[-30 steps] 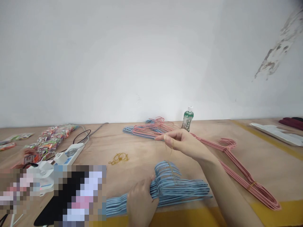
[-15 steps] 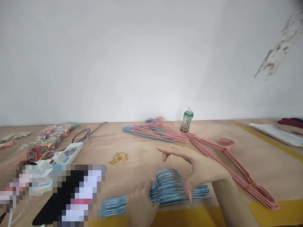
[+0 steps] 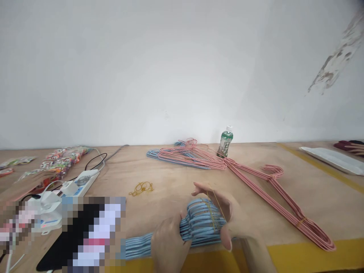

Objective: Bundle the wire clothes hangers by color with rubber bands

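Observation:
My left hand (image 3: 169,240) is wrapped round a bundle of blue wire hangers (image 3: 197,220) near the table's front edge. A yellow rubber band (image 3: 217,200) is stretched between the thumb and fingers of my right hand (image 3: 231,216), which curves over the bundle's right end. Thin yellow bands also cross the blue bundle beneath it. The band's far side is hard to make out.
Loose yellow rubber bands (image 3: 141,188) lie left of the bundle. Pink hangers (image 3: 270,189) stretch to the right, and more pink and blue hangers (image 3: 184,156) lie behind, near a bottle (image 3: 225,143). A power strip (image 3: 82,185) sits at left.
My right hand has moved down and closer round the bundle's right end, with the rubber band now visibly stretched across its fingers and thumb. My left hand keeps its grip on the blue hangers.

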A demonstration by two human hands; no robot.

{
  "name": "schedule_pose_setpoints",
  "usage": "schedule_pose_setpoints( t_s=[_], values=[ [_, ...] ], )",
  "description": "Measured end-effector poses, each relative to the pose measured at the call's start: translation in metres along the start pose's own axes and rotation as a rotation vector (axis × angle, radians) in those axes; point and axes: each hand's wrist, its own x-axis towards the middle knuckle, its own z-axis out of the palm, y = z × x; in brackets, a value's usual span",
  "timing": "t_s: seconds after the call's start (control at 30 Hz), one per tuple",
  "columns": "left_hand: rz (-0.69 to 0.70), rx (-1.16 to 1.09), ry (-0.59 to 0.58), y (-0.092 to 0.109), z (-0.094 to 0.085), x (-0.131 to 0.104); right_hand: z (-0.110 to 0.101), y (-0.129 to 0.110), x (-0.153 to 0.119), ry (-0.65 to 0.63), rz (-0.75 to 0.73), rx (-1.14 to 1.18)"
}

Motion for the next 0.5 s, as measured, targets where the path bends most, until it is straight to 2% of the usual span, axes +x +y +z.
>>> schedule_pose_setpoints(
  t_s=[0.1,0.23,0.5],
  values=[
    [-0.001,0.013,0.025,0.0,0.002,0.0,0.01,0.011,-0.01,0.107,0.029,0.128],
    [0.002,0.045,0.04,0.001,0.002,-0.001,0.017,0.02,-0.023,0.185,0.122,0.204],
    [0.008,0.059,0.056,0.001,0.003,0.0,0.024,0.016,-0.024,0.179,0.18,0.255]
  ],
)
